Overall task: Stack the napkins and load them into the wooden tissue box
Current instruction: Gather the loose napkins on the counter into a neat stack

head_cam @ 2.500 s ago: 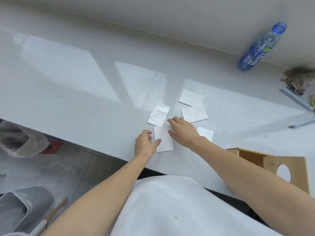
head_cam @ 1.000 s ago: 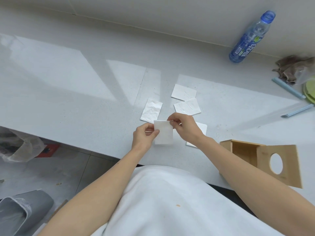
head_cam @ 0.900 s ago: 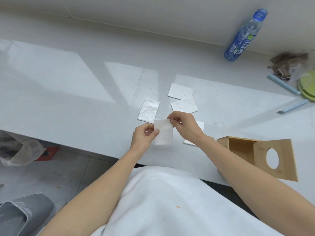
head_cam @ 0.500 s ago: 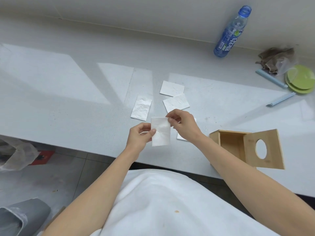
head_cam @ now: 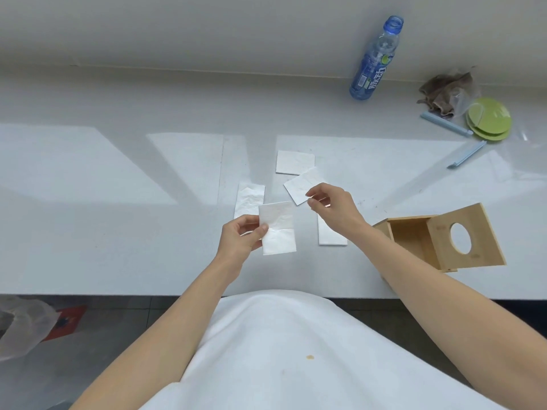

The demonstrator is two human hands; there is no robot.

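Observation:
My left hand (head_cam: 241, 236) pinches a folded white napkin (head_cam: 278, 227) by its left edge and holds it above the white counter. My right hand (head_cam: 333, 207) has let go of it and hovers over the tilted napkin (head_cam: 300, 184), fingers loosely curled and empty. A crumpled napkin (head_cam: 249, 199) lies flat just behind my left hand. Another napkin (head_cam: 294, 162) lies further back, and one (head_cam: 331, 236) lies partly under my right wrist. The wooden tissue box (head_cam: 414, 239) lies on its side at the right, open, with its lid (head_cam: 464, 238) with a round hole swung out.
A blue drink bottle (head_cam: 374, 63) stands by the back wall. At the far right are a brown rag (head_cam: 444, 90), green plates (head_cam: 488, 119) and two pale blue sticks (head_cam: 445, 124). The counter's front edge (head_cam: 118, 294) runs just in front of my body.
Both hands lifted one napkin off the counter. My right hand has now released it and moved right, toward the tilted napkin; my left hand alone holds it.

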